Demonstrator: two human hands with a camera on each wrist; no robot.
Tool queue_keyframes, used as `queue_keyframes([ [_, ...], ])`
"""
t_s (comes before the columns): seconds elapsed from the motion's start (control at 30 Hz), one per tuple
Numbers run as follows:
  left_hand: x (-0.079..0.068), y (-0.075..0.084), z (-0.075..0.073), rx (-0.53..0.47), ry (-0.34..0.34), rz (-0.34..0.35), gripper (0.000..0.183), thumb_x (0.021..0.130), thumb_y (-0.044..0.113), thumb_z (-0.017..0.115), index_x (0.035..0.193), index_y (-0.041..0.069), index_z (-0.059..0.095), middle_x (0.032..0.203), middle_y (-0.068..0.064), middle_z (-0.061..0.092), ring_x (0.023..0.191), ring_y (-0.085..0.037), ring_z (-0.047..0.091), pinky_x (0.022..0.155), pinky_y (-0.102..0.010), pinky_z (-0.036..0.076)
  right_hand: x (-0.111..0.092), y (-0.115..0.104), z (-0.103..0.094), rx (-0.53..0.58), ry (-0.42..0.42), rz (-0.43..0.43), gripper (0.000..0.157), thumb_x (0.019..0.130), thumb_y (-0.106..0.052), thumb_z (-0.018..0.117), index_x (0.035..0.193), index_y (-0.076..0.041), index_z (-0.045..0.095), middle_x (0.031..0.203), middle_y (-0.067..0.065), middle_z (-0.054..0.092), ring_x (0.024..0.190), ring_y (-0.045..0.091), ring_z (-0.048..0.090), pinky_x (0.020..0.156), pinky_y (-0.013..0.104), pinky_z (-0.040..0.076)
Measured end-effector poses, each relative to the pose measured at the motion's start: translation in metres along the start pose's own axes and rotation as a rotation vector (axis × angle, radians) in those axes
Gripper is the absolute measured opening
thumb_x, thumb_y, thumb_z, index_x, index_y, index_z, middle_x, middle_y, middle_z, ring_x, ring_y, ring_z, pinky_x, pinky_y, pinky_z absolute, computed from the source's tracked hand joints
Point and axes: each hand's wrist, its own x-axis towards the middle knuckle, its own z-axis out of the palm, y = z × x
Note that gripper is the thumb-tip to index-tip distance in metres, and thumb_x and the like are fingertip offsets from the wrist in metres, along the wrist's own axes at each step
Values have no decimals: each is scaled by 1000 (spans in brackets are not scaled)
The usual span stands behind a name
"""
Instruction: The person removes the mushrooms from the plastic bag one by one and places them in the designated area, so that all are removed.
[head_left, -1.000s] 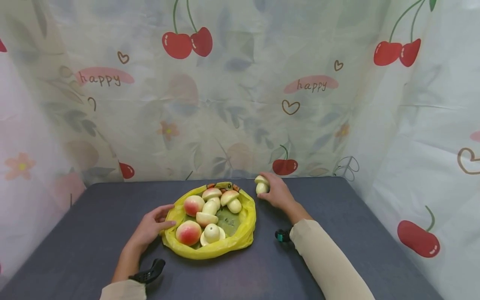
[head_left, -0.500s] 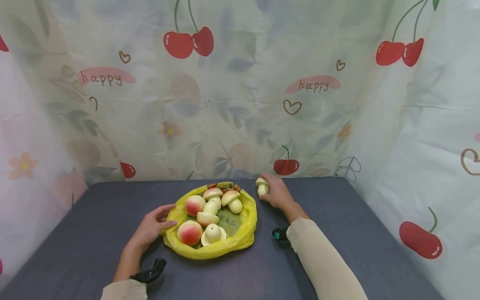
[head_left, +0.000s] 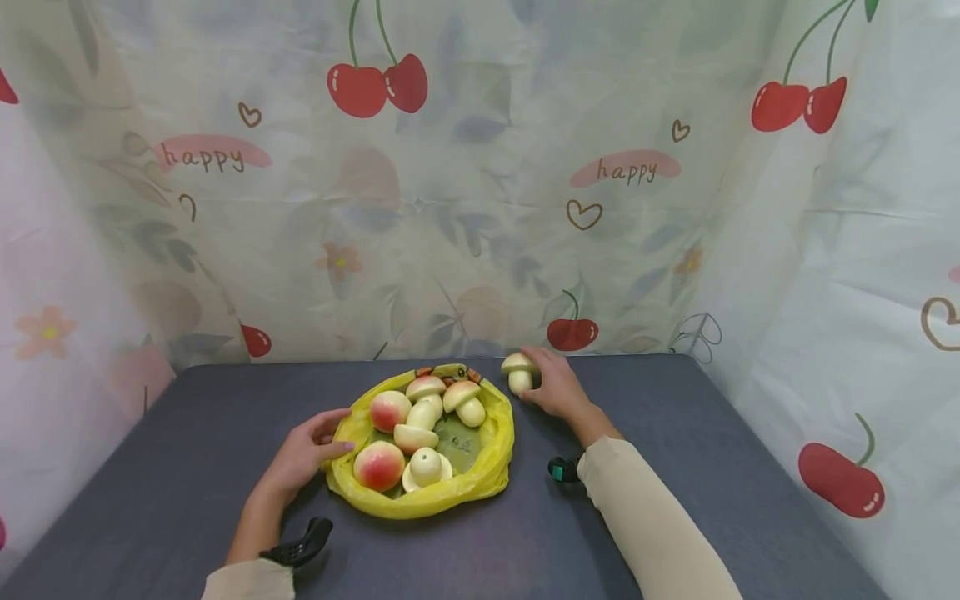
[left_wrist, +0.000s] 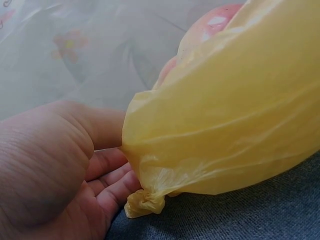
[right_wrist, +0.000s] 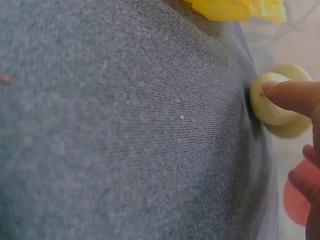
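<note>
In the head view, a yellow plastic bag with its rim rolled down holds several mushrooms; a stem-up one is at the front and a pink-blushed cap shows at the left. My left hand grips the bag's left rim. Close up, the left wrist view shows the bag wall hiding the fingertips, above a knot. Right of the bag, a cream mushroom stands upright, my right hand holding it between thumb and fingers. The right wrist view shows that thumb against the mushroom.
A dark cloth-covered table lies under both hands. White curtains with cherry and "happy" prints rise behind its far edge and along both sides. Black wrist straps sit at the left wrist and right wrist.
The mushroom at my right hand has turned and shifted slightly left, so more of its cap shows. The left hand and the bag hold their place.
</note>
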Motion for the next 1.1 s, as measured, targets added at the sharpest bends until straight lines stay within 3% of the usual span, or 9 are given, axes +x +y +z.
queue_keyframes([
  [0.5,0,1,3,-7,1,-14,61,89,20,72,143,5,46,136,-22,50,109,-32,53,84,-27,50,-11,-4,-7,37,9,-6,74,81,-25,80,145,-14,44,147,13,43,134,37,35,105,57,29],
  [0.97,-2,5,1,7,0,-7,61,90,19,71,143,5,45,137,-22,49,111,-32,51,86,-29,50,-40,-24,-22,89,82,-137,61,84,-23,78,139,-12,54,135,11,55,124,31,47,98,51,40],
  [1.1,-3,5,1,4,1,-7,61,90,19,71,143,5,45,136,-22,50,109,-31,51,84,-27,49,-50,-35,-23,101,122,-225,56,82,-20,80,133,-9,58,129,9,59,119,29,52,94,49,44],
])
